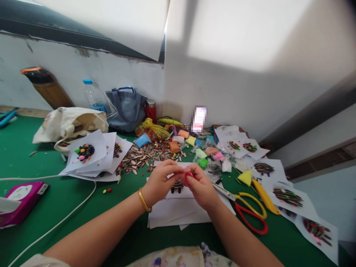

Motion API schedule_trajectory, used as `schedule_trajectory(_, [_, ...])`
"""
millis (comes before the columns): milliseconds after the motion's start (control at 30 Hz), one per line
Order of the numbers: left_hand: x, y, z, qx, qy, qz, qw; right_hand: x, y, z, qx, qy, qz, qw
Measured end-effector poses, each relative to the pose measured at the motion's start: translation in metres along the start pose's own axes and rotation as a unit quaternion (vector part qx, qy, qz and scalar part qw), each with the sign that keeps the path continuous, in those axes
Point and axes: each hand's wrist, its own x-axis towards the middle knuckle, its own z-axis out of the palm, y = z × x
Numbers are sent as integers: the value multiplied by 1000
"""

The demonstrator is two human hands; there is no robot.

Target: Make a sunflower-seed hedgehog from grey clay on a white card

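My right hand (201,185) grips a small packet of red modelling clay (189,178), thumb pressed on its face. Close against it, my left hand (165,180) pinches what looks like the clear edge of the same packet; the fingertips partly cover it. Below both hands lies a stack of white paper (178,215). The top sheet carries a seed picture (177,186), partly hidden by my hands, with striped seeds and dark stubby legs. Scissors (236,198) with red and yellow handles rest by my right wrist, blades over the paper.
Striped sunflower seeds (136,159) and bright beads spread behind my hands. Several clay packets (203,163) lie to their right. Seed pictures (287,196) line the right side; more sheets (89,152) are stacked left. A yellow cutter (265,196), blue bag (125,107) and white cable (69,213) are around.
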Motion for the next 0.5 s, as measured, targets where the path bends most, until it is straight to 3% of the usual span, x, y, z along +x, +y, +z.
schedule_trajectory(67, [-1,1,-2,34,-13,15,999,0,2,-1,-18,-5,2,1000])
schedule_trajectory(133, [1,2,-3,23,13,-5,1000,2,2,-4,-42,5,-11,999])
schedule_trajectory(233, [5,0,-4,-105,82,-114,984,9,-3,-16,-144,85,-70,983])
schedule_trajectory(333, [8,-3,-2,-282,92,-227,928,20,-10,-33,-353,158,-143,911])
schedule_trajectory(400, [9,-5,0,-371,88,-280,881,27,-14,-40,-473,151,-168,852])
schedule_trajectory(500, [10,-4,2,-452,74,-327,827,33,-14,-43,-612,129,-145,767])
